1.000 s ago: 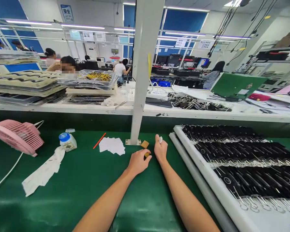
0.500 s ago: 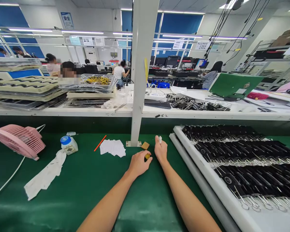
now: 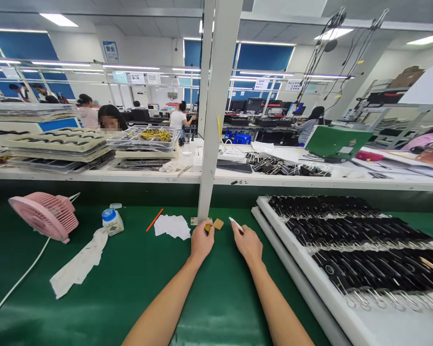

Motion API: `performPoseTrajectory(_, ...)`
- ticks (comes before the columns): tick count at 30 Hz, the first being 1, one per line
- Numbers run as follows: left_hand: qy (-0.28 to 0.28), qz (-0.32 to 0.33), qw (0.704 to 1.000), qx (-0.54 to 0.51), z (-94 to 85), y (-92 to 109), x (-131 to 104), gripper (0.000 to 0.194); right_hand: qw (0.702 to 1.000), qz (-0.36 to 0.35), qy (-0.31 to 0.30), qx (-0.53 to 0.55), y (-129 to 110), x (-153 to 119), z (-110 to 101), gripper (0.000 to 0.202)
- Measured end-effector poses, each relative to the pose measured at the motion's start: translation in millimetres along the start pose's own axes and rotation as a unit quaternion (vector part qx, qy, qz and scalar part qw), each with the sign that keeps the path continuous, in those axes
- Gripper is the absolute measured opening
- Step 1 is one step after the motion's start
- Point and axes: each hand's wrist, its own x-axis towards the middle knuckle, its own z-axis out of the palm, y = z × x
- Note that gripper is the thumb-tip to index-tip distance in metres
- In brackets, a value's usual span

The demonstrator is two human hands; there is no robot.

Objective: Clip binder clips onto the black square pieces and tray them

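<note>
My left hand [image 3: 201, 245] is closed in a pinch on a small round yellow piece [image 3: 207, 228], close to the foot of the white post [image 3: 204, 192]. Just right of that hand a tan square piece [image 3: 218, 224] lies on the green table. My right hand [image 3: 249, 244] grips a slim white pen-like stick [image 3: 235, 223] whose tip points up and left. What kind of stick it is, I cannot make out. White paper scraps [image 3: 171, 227] and an orange stick [image 3: 154, 220] lie left of my left hand.
On the right, a white foam tray [image 3: 292, 235] holds rows of black parts with wire clips. A pink fan [image 3: 45, 216], a blue-capped bottle [image 3: 112, 222] and a strip of white tissue [image 3: 80, 264] are on the left. A white shelf [image 3: 147, 178] runs across the back; people sit beyond it.
My left hand has moved left toward the post's foot with the yellow piece. The right hand has turned and shifted slightly right and down, so the white stick now points up-left. The camera has tilted upward.
</note>
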Motion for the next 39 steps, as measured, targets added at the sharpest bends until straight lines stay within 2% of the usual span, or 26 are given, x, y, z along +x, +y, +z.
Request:
performPoseTrajectory(4, 0.031, -0.018, 0.999, -0.039, -1.9, -8.0, 4.1, 0.026, 0.990, -0.050, 0.072, -0.112, 27.3, -39.2, -3.7, 0.029)
performPoseTrajectory(6, 0.026, -0.021, 0.998, -0.051, -0.6, -10.6, 4.3, 0.026, 0.990, -0.066, 0.095, -0.075, 25.4, -48.7, -13.8, 0.025)
performPoseTrajectory(8, 0.016, -0.022, 0.998, -0.058, 0.9, -12.3, 4.3, 0.024, 0.984, -0.105, 0.143, 0.021, 7.5, -42.9, -36.1, 0.027)
performPoseTrajectory(10, 0.008, -0.021, 0.998, -0.062, 1.7, -13.6, 4.5, 0.023, 0.959, -0.157, 0.207, 0.112, -22.6, -18.7, -68.9, 0.027)
performPoseTrajectory(12, 0.003, -0.020, 0.998, -0.065, 1.6, -14.4, 5.0, 0.024, 0.936, -0.201, 0.245, 0.156, -56.8, 21.2, -104.6, 0.025)
performPoseTrajectory(14, 0.002, -0.020, 0.997, -0.068, 1.1, -14.6, 5.5, 0.025, 0.933, -0.228, 0.226, 0.163, -86.4, 69.0, -133.3, 0.027)
performPoseTrajectory(16, 0.000, -0.017, 0.997, -0.070, 0.6, -14.2, 5.7, 0.025, 0.949, -0.233, 0.168, 0.128, -106.6, 114.9, -148.9, 0.036)
performPoseTrajectory(19, 0.000, -0.010, 0.997, -0.071, 0.1, -13.4, 5.7, 0.022, 0.970, -0.220, 0.079, 0.061, -119.1, 165.7, -148.4, 0.051)
performPoseTrajectory(22, 0.001, -0.004, 0.998, -0.069, 0.2, -13.1, 5.9, 0.021, 0.974, -0.220, 0.026, 0.043, -120.1, 192.2, -135.1, 0.064)
performPoseTrajectory(27, -0.001, -0.002, 0.998, -0.068, 1.2, -13.2, 6.2, 0.020, 0.974, -0.218, -0.047, 0.037, -118.9, 208.6, -122.2, 0.064)
performPoseTrajectory(31, -0.005, -0.009, 0.997, -0.072, 2.8, -14.3, 7.0, 0.023, 0.979, -0.190, -0.059, 0.043, -119.5, 213.8, -124.5, 0.056)
performPoseTrajectory(35, -0.007, -0.010, 0.997, -0.081, 4.3, -16.7, 8.0, 0.023, 0.978, -0.197, -0.034, 0.066, -123.3, 205.0, -133.5, 0.050)
performPoseTrajectory(36, -0.007, -0.009, 0.996, -0.085, 4.6, -17.2, 8.2, 0.022, 0.977, -0.199, -0.009, 0.077, -124.3, 196.6, -133.8, 0.047)
performPoseTrajectory(38, -0.006, -0.007, 0.995, -0.096, 5.5, -18.3, 8.7, 0.023, 0.965, -0.187, 0.113, 0.142, -123.8, 167.7, -125.6, 0.040)
performPoseTrajectory(39, -0.004, -0.006, 0.995, -0.102, 5.9, -18.8, 9.0, 0.023, 0.944, -0.180, 0.198, 0.192, -121.4, 146.8, -115.7, 0.038)
